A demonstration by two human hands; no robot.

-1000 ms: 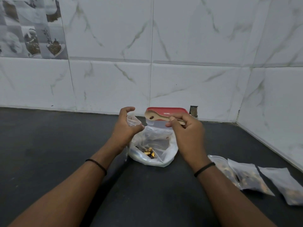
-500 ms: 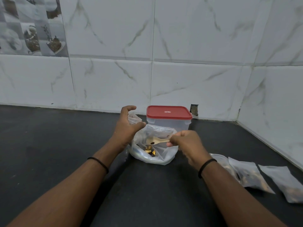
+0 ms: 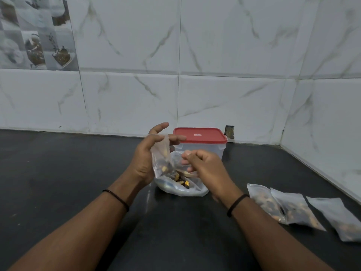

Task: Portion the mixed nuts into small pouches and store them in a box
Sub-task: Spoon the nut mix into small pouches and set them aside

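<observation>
Left hand point(image 3: 144, 163) grips a small clear pouch point(image 3: 162, 159) upright, thumb and fingers pinching its mouth, directly in front of the red-lidded box point(image 3: 200, 139). Right hand point(image 3: 205, 169) is curled around a wooden spoon point(image 3: 188, 174) inside the nut bag point(image 3: 181, 187), just before the box. Three filled pouches point(image 3: 293, 210) lie right of the box.

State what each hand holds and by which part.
The left hand pinches a small clear pouch by its upper edge. The right hand is closed on a wooden spoon, mostly hidden, by its handle.
</observation>
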